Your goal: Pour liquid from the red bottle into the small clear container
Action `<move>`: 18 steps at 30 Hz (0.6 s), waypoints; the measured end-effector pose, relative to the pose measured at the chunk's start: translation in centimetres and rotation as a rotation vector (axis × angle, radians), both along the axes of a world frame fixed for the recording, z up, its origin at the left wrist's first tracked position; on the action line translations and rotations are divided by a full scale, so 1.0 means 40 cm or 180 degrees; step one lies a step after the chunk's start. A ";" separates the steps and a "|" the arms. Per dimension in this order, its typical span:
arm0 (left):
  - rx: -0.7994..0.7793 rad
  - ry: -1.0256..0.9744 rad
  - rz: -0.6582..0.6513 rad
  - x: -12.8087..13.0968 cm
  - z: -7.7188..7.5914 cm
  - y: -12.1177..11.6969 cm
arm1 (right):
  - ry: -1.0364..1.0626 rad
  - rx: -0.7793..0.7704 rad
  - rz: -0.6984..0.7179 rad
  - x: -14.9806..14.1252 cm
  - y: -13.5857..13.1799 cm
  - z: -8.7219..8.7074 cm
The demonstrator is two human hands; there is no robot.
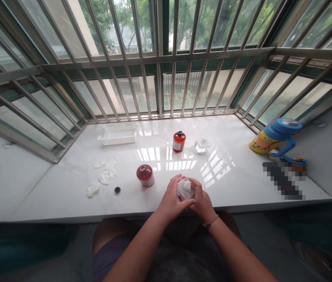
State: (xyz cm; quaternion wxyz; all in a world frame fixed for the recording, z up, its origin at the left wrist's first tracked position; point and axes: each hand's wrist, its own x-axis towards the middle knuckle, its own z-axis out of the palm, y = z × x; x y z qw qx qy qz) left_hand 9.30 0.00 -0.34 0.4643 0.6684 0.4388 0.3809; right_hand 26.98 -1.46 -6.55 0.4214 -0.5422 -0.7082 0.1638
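Observation:
At the front edge of the white counter, my left hand and my right hand are wrapped round a clear glass jar. It has a rounded, whitish knob-like top; its lower part is hidden by my fingers. To the left stands a red bottle with its neck uncapped. A small black cap lies beside that bottle. Farther back is a second red bottle, with a black cap on and a white label. Just right of it sits a clear glass container.
Crumpled white tissues lie on the left of the counter. A white plastic basket stands behind them. On the right, a yellow and blue mug-like bottle stands near a blurred-out dark object. Metal window bars close off the back.

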 end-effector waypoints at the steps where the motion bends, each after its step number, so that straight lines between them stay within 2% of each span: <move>1: 0.0013 0.0038 -0.0046 0.001 0.001 -0.001 | -0.0014 0.0016 -0.0031 -0.001 0.000 0.000; 6: -0.0115 -0.0004 0.0219 0.003 0.002 -0.001 | -0.0025 -0.0024 -0.0051 -0.001 0.000 0.001; 10: 0.0026 0.0105 -0.0039 0.001 0.007 0.008 | -0.0038 -0.0003 -0.0016 0.000 0.000 0.003; 18: 0.0234 -0.0200 0.0372 -0.001 0.055 0.019 | -0.0103 -0.0029 -0.0144 -0.007 -0.001 0.015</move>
